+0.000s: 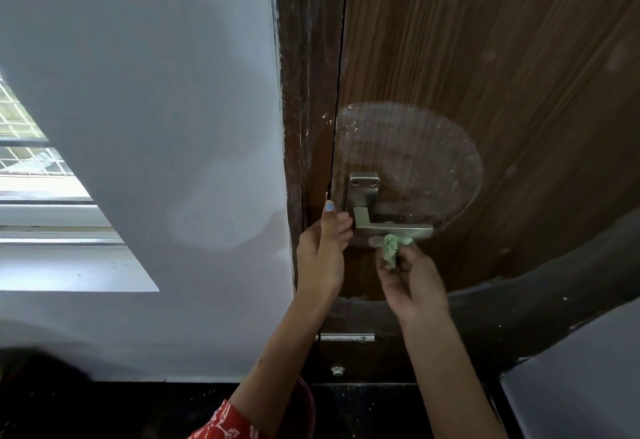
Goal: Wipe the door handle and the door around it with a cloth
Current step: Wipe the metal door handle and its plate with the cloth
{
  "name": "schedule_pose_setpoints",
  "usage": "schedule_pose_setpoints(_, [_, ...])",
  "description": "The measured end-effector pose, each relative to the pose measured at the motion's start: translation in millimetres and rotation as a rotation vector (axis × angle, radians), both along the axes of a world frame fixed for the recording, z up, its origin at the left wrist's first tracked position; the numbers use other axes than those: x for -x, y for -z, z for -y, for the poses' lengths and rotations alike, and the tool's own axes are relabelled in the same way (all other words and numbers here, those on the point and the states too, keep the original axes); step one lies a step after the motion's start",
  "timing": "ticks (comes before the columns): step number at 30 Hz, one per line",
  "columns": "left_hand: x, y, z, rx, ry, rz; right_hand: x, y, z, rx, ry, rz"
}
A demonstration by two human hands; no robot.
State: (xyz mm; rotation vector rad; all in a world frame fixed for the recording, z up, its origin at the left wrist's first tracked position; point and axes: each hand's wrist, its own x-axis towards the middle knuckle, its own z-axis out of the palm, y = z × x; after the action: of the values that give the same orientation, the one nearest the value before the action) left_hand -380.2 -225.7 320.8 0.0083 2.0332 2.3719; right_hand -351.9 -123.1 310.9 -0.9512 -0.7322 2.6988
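Note:
A brown wooden door [485, 57] carries a silver lever handle [394, 229] on a metal plate [363, 189]. Around the handle the wood shows a pale round smeared patch [415, 147]. My right hand [412, 282] is below the lever, pinching a crumpled green cloth [391, 248] that touches the lever's underside. My left hand [323, 251] grips the door's edge at the handle's left end, thumb pointing up and fingers curled toward the lever's base.
A dark door frame [304, 57] with white paint flecks runs left of the door. A grey wall [156, 92] and a window [31, 147] lie further left. A small latch [346, 337] sits low on the door. The floor [138, 411] is dark.

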Motion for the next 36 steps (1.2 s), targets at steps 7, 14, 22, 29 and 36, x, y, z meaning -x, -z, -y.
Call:
schedule_pose_setpoints(7, [1.6, 0.1, 5.6, 0.013, 0.008, -0.004, -7.4, 0.2, -12.5, 0.115, 0.164, -0.068])
schedule_pose_setpoints(14, [5.1, -2.3, 12.1, -0.005, 0.019, 0.034, -11.5, -3.8, -1.6, -1.466, 0.315, -0.225])
schedule_pose_setpoints(22, [5.8, -1.9, 7.1, -0.045, 0.021, 0.067, 7.2, 3.0, 8.7, -2.237, -0.08, -0.185])
schedule_pose_setpoints(29, [8.6, -4.5, 7.3, -0.052, 0.019, 0.102, 10.2, -2.5, 10.8, -2.209, -0.088, -0.168])
schedule_pose_setpoints(36, [7.9, -6.2, 1.5, -0.044, 0.03, 0.037, 6.0, -1.6, 5.0, -2.223, -0.038, -0.129])
